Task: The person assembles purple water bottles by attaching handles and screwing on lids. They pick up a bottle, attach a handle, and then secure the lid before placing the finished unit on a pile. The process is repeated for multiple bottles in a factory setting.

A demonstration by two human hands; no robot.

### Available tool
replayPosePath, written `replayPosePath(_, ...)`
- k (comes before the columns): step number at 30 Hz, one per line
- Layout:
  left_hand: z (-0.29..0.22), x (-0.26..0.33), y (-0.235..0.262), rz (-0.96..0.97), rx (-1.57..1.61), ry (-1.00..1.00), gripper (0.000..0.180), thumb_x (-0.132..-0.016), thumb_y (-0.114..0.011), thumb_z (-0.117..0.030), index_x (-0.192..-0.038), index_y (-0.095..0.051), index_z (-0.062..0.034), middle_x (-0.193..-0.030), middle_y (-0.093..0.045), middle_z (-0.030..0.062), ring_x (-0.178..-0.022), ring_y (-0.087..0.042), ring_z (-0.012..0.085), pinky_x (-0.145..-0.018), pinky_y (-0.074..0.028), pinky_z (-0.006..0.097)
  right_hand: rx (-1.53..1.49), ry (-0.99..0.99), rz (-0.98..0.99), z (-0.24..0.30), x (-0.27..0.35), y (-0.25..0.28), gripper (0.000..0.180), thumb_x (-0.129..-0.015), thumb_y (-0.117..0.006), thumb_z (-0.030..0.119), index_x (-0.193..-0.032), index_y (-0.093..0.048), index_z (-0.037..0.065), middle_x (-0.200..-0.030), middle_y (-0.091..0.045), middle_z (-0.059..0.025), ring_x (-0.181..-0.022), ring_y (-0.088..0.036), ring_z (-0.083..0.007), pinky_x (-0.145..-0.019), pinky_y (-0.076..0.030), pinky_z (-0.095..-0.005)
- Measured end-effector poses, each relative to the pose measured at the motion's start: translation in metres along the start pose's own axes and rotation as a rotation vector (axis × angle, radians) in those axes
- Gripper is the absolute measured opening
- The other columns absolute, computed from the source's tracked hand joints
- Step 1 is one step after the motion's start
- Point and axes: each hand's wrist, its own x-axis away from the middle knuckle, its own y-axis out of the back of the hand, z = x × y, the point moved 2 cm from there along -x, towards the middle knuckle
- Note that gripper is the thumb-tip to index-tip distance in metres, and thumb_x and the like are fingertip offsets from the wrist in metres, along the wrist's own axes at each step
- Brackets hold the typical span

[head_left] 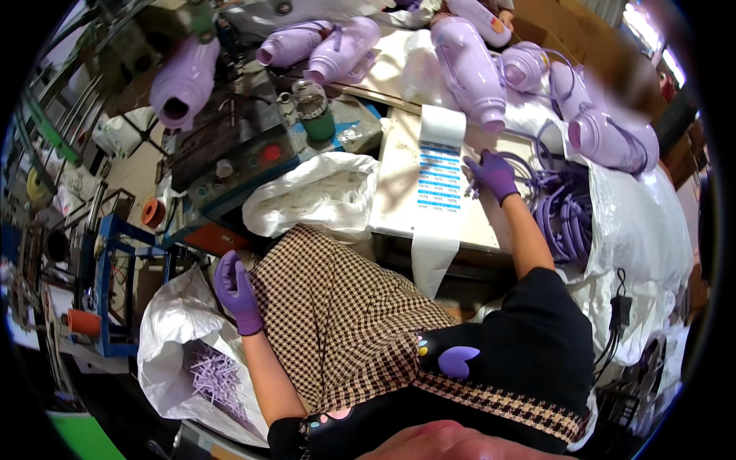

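Left hand (236, 291), purple-gloved: fingers loosely curled, holding nothing visible, poised just above the open white bag (172, 337) of small lilac plastic parts (218, 379).

Right hand (493, 175), purple-gloved: fingers closed about lilac cords (563, 207) at the surface (399, 176) edge; exact grip cannot be told. Striped paper sheet (439, 176) just left of these fingers.

Step, as judged: gathering components. Next move likely calls for dipping the left fingers into the bag.

Lilac flask bodies (468, 65) lie beyond the right fingers.

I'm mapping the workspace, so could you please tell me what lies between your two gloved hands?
In the head view, the checked skirt over the lap and a white bag lie between the left hand and right hand.
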Motion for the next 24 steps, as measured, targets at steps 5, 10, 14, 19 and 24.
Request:
replayPosePath(5,0.009,-0.002,0.012,-0.114,0.105,0.096,0.019,-0.099,-0.062,-0.005,-0.116,-0.068,0.0017,-0.113,-0.067,0.0061,-0.101,-0.064,0.0136,-0.091,-0.051,0.027,-0.337,0.094,-0.201,0.002,0.016,0.011,0.025,-0.089,-0.061,0.028,-0.094,-0.067,0.004,-0.086,-0.069,-0.0201,-0.082,-0.067,-0.0398,-0.073,-0.051,-0.0454)
replayPosePath(10,0.009,-0.004,0.005,-0.129,0.15,0.089,0.017,-0.097,-0.064,-0.004,-0.113,-0.069,0.0007,-0.105,-0.07,0.004,-0.096,-0.066,0.0114,-0.089,-0.051,0.025,-0.661,0.25,-0.524,0.052,0.073,0.035,0.025,-0.096,-0.066,0.011,-0.119,-0.069,0.0,-0.108,-0.074,-0.0125,-0.091,-0.07,-0.0201,-0.084,-0.053,-0.0326)
replayPosePath(14,0.016,-0.002,0.007,-0.068,0.242,0.155,0.019,-0.098,-0.064,-0.007,-0.115,-0.069,0.0004,-0.111,-0.067,0.0043,-0.098,-0.064,0.0109,-0.089,-0.051,0.024,-0.227,0.636,-0.776,0.09,0.082,0.029,0.018,-0.089,-0.072,0.004,-0.107,-0.072,0.006,-0.096,-0.072,-0.0125,-0.085,-0.07,-0.0246,-0.08,-0.053,-0.0358)
replayPosePath(19,0.015,-0.005,0.002,-0.033,0.101,0.131,0.021,-0.097,-0.066,-0.008,-0.115,-0.07,-0.0005,-0.11,-0.066,0.0068,-0.102,-0.064,0.014,-0.091,-0.051,0.027,-0.421,0.802,-0.623,0.12,0.086,-0.007,0.04,-0.092,-0.061,-0.007,-0.128,-0.069,0.008,-0.112,-0.07,-0.0147,-0.096,-0.069,-0.0229,-0.081,-0.055,-0.0315)
replayPosePath(24,0.015,-0.007,0.002,-0.03,0.081,0.128,0.02,-0.097,-0.065,-0.009,-0.115,-0.069,-0.0003,-0.115,-0.065,0.0069,-0.102,-0.064,0.0133,-0.092,-0.051,0.026,-0.268,0.746,-0.625,0.131,0.082,-0.021,0.061,-0.087,-0.056,-0.011,-0.143,-0.058,0.013,-0.112,-0.068,-0.0141,-0.091,-0.069,-0.0252,-0.073,-0.056,-0.034)
